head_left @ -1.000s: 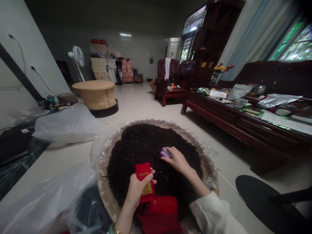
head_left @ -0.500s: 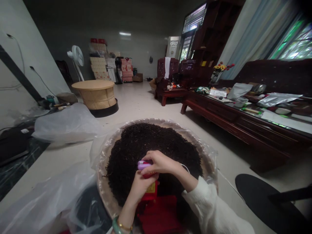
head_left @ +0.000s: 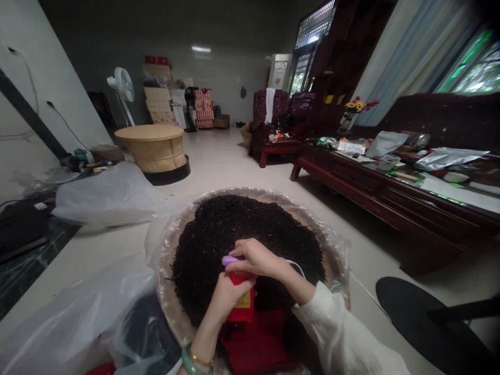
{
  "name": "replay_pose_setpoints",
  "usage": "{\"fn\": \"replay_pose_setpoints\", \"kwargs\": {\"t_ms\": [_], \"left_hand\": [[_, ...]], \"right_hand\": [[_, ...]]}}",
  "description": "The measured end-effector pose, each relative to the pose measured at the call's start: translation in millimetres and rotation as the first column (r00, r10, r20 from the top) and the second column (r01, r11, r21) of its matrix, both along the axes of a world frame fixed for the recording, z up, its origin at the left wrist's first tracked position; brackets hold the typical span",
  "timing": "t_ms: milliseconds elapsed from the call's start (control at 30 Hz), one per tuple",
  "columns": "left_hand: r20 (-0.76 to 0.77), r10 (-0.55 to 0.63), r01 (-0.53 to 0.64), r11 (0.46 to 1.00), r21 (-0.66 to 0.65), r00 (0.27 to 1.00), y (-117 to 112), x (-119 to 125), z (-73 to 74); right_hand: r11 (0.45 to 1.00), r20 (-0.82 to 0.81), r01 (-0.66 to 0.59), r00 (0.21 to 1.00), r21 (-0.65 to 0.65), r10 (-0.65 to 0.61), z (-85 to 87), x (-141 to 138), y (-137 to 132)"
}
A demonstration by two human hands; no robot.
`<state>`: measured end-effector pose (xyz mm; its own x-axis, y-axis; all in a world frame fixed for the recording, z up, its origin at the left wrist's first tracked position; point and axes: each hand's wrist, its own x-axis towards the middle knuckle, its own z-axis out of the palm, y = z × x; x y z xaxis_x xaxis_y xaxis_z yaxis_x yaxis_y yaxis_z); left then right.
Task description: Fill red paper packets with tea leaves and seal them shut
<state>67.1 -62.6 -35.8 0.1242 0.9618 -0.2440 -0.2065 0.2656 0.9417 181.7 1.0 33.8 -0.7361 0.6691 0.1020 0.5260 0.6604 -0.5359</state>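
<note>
My left hand (head_left: 227,294) is closed around a small red packet (head_left: 242,313) with a yellow label, held upright over the near part of a round basket. A small purple hand-held bag sealer (head_left: 229,260) sits across the packet's top edge, gripped by my right hand (head_left: 255,258). A white cord (head_left: 298,267) loops out behind my right wrist. Below the packet lie more flat red packets (head_left: 258,346). Dark, loose dried leaves, like tea (head_left: 250,216), fill the plastic-lined basket (head_left: 164,299). My fingers hide part of the sealer.
Clear plastic bags (head_left: 105,195) lie on the floor at left, near a dark bin (head_left: 146,333). A black round stand base (head_left: 414,312) is at right. The long wooden table (head_left: 375,200) holds pouches and papers. A drum-shaped table (head_left: 152,151) stands farther back.
The sealer's purple jaws, parted a little earlier, now look closed together at the packet's top. Both hands stay almost in place.
</note>
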Motion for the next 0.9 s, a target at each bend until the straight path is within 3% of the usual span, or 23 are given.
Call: {"fn": "replay_pose_setpoints", "kwargs": {"t_ms": [200, 367, 600, 767, 900], "left_hand": [[0.081, -0.01, 0.012, 1.0, -0.029, 0.997, -3, 0, -0.4], [0.147, -0.078, 0.088, 0.994, -0.059, 0.986, -3, -5, -2.1], [0.419, -0.02, 0.122, 0.969, -0.216, 0.908, 0, -8, -11.2], [0.404, -0.046, 0.153, 0.959, -0.238, 0.914, 0, -9, -11.0], [0.364, -0.026, 0.114, 0.968, -0.224, 0.931, 0, -8, -10.7]], "right_hand": [[1.0, 0.021, 0.011, 1.0, -0.027, -0.011, -0.7, 0, 2], [0.999, 0.017, 0.039, 0.999, -0.03, -0.039, -2.2, 1, 7], [0.997, -0.048, 0.062, 0.997, -0.039, -0.063, -4.7, 2, 14], [0.997, -0.082, 0.053, 0.995, -0.055, -0.058, -6.3, 2, 14], [0.997, -0.07, 0.06, 0.995, -0.058, -0.064, -6.1, 2, 13]]}}
